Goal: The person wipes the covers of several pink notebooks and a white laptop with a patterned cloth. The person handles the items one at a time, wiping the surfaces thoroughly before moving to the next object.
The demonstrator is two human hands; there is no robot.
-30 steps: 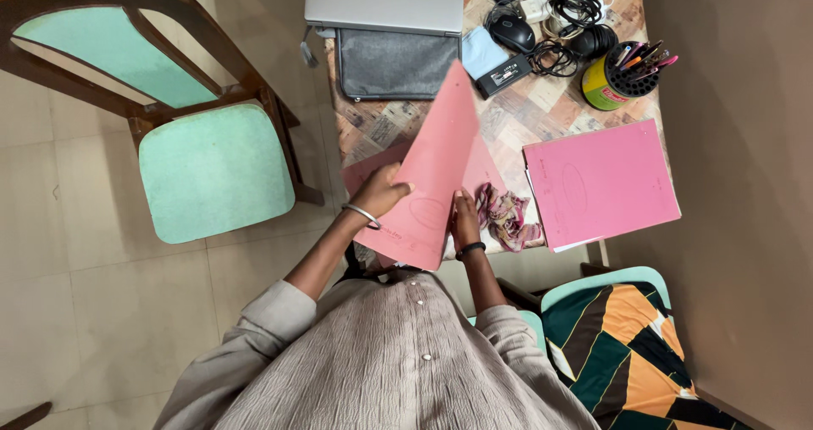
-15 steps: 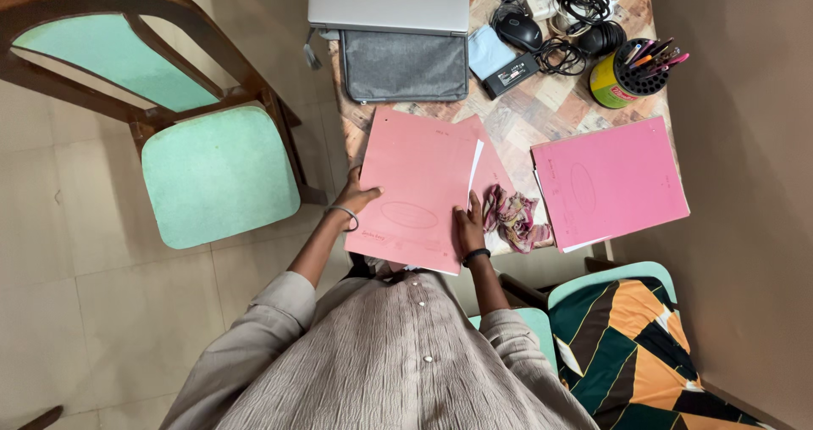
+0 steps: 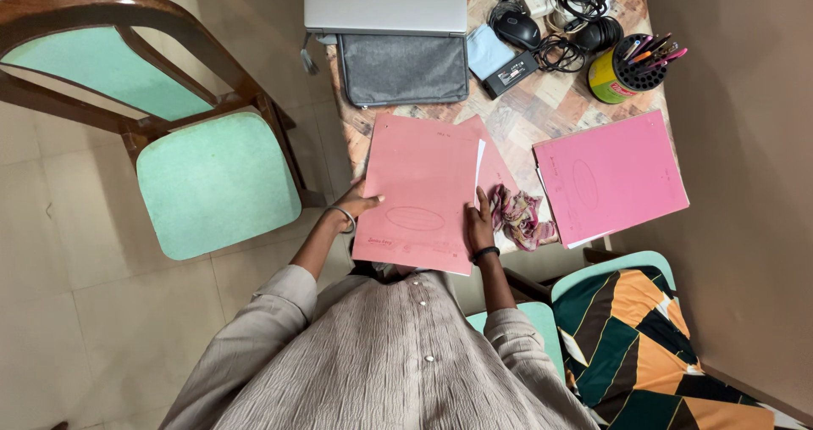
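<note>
— Since a second ago the raised salmon folder [image 3: 421,194] has come down shut, flat on the desk [image 3: 542,108] at frame centre.
— Left hand [image 3: 360,203] and right hand [image 3: 480,224] pinch its side edges (loosely); squaring up looks unfinished

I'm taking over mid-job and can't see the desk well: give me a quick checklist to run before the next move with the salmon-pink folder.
1. Left hand on salmon-pink folder edge: ok.
2. Right hand on its other edge: ok.
3. Folder shut, lying flat: ok.
4. White sheets fully tucked in: not ok, they jut out.
5. Crumpled cloth apart from folder: cannot tell.
6. Second pink folder apart: ok.
</note>
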